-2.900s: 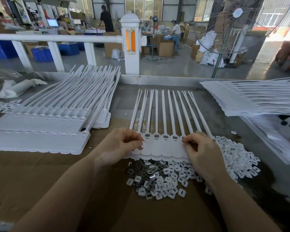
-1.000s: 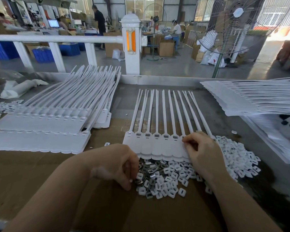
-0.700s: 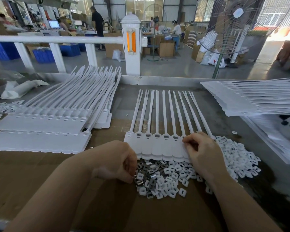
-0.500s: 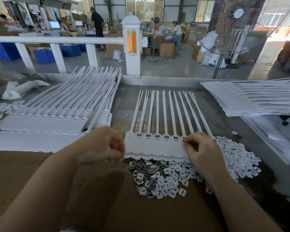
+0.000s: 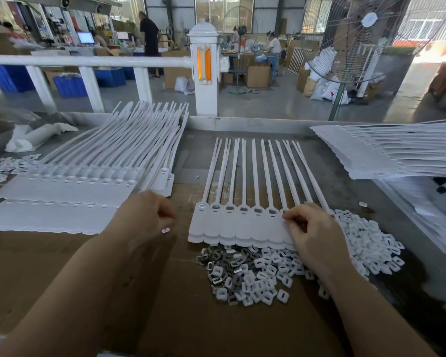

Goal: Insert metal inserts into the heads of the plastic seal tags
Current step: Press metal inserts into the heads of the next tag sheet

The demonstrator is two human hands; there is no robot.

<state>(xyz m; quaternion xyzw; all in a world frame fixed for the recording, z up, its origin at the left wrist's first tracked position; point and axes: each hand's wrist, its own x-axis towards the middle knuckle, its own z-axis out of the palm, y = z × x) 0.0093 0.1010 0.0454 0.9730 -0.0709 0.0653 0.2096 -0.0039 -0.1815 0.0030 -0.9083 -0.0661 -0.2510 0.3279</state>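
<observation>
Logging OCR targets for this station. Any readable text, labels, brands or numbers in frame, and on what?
None can be read.
Monitor in the background: lit, content too small and blurred.
White sack by the fan: a red mark, not readable as text.
Seal tags and the pile of inserts: no print visible.

Beyond the table edge, a white railing (image 5: 88,61) with a white post (image 5: 204,68) carrying an orange light. Further right, a standing fan (image 5: 355,39). On the floor behind, blue crates (image 5: 70,85), cardboard boxes (image 5: 258,73) and white sacks (image 5: 330,90). Far back, people at benches.
</observation>
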